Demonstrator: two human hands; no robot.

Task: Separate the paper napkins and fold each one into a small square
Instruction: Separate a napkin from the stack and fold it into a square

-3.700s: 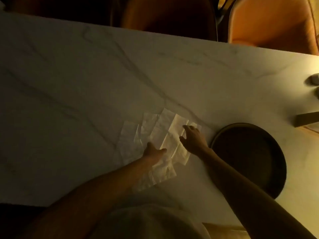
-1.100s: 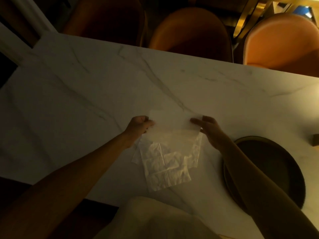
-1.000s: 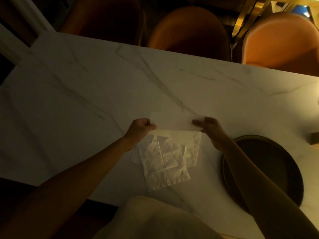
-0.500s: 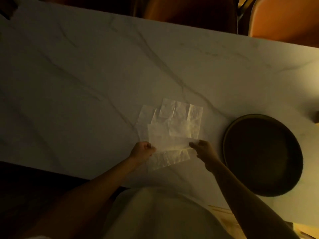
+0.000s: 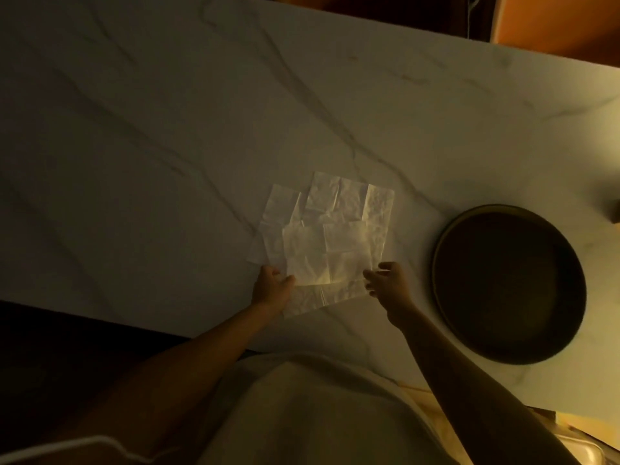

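Note:
Several thin white paper napkins lie spread and overlapping on the marble table. One napkin is on top of them, held by its near edge. My left hand pinches its near left corner and my right hand pinches its near right corner. Both hands sit close to the table's near edge. Another napkin shows under the held one, between my hands.
A dark round tray sits on the table right of the napkins, a short gap from my right hand. Orange chairs stand beyond the far edge. A small dark object is at the right border.
Both hands carried the held napkin from the far side of the pile back toward me, and it now lies lower over the spread napkins. The view tilted down.

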